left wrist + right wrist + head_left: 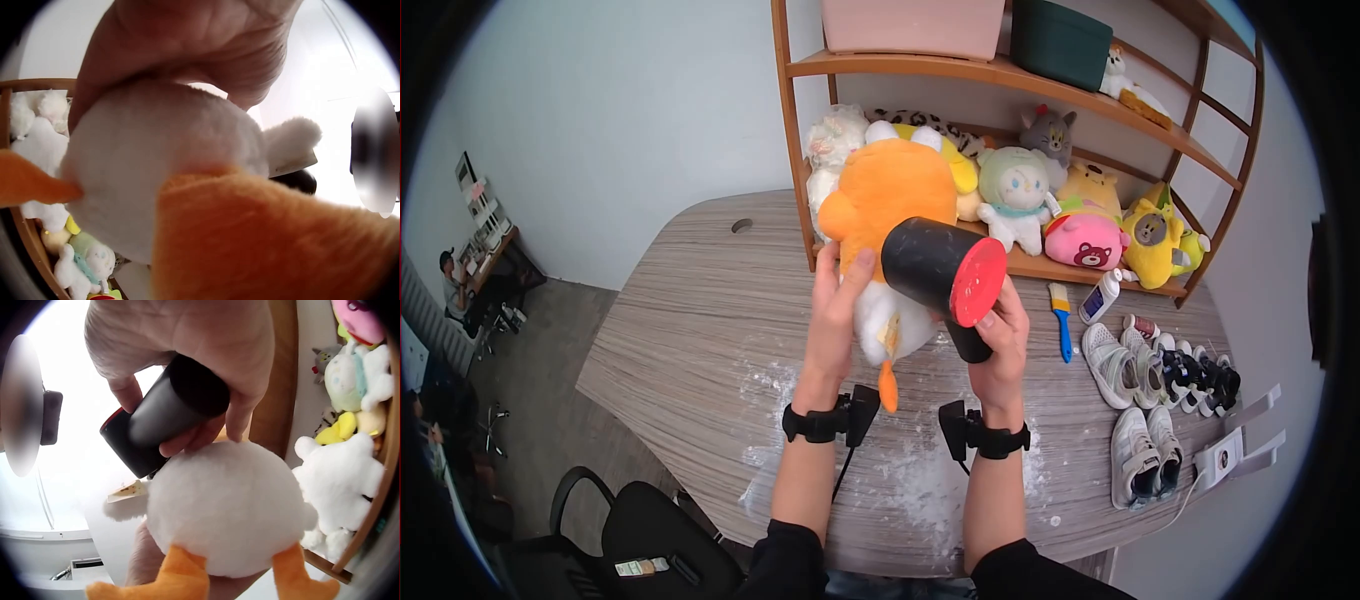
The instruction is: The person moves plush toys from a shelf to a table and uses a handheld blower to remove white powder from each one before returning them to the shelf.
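Observation:
In the head view, a plush toy (897, 185) with an orange upper part and a white body is held upright above the table. My left hand (833, 315) grips it from the left side, thumb against the orange part. My right hand (1002, 345) curls round the handle of a black device (922, 258) with a round red end (977, 282), close in front of the plush. The right wrist view shows my fingers round the black handle (178, 403), beside the plush's white body (225, 500) and orange feet. In the left wrist view, the white body (125, 150) fills the middle, beneath my left hand (187, 44).
A wooden shelf (990, 72) with several plush toys and two bins stands behind the wood-grain table (700, 290). White powder marks the tabletop. To the right are a blue-handled brush (1063, 325), a white bottle (1100, 297) and several shoes (1135, 450). A black chair (660, 530) stands lower left.

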A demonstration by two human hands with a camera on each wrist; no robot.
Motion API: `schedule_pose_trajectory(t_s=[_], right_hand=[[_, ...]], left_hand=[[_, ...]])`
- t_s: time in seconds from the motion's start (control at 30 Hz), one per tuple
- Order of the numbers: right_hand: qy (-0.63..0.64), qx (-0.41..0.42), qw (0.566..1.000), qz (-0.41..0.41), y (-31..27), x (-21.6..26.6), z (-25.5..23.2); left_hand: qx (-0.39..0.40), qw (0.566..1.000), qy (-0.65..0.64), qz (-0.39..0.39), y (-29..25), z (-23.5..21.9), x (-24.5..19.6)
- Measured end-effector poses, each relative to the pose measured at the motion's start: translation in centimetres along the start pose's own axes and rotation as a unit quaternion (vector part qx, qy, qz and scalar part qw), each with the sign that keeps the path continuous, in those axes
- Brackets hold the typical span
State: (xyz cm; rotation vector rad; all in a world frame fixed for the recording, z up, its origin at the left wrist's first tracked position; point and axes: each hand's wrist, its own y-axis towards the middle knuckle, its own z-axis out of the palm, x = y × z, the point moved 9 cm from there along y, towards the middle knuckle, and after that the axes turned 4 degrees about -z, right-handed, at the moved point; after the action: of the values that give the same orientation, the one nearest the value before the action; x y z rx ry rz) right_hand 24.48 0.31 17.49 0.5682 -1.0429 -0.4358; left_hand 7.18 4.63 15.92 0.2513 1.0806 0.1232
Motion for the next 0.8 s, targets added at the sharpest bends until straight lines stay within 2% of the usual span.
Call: schedule_pose_trajectory(t_s=[0.23,0.3,0.33,0.5,0.57,0.77,0.8], right_hand=[[0.008,0.032,0.999,0.005,-0.1,0.8,0.3],[-0.064,0.050,0.997,-0.018,0.1,1.3,0.8],[-0.098,0.058,0.993,-0.029,0.2,1.5,1.0],[-0.080,0.106,0.990,0.049,-0.2,0.4,1.6],[-0.070,0.118,0.987,0.084,-0.5,-0.2,1.7],[-0.080,0.157,0.980,0.095,-0.7,-0.1,1.5],[-0.091,0.189,0.974,0.087,-0.8,0.1,1.7]], left_hand=[[0.006,0.992,-0.122,0.040,-0.1,-0.7,-1.2],[0.003,0.988,-0.142,0.063,0.1,-1.0,-1.4],[-0.010,0.988,-0.132,0.079,0.1,-1.1,-1.6],[-0.062,0.983,-0.092,0.146,-0.2,-1.4,-2.7],[-0.106,0.980,-0.046,0.161,-0.4,-2.1,-2.6],[-0.182,0.962,-0.022,0.205,-1.3,-2.9,-3.5],[-0.192,0.957,-0.018,0.218,-1.5,-3.0,-3.8]])
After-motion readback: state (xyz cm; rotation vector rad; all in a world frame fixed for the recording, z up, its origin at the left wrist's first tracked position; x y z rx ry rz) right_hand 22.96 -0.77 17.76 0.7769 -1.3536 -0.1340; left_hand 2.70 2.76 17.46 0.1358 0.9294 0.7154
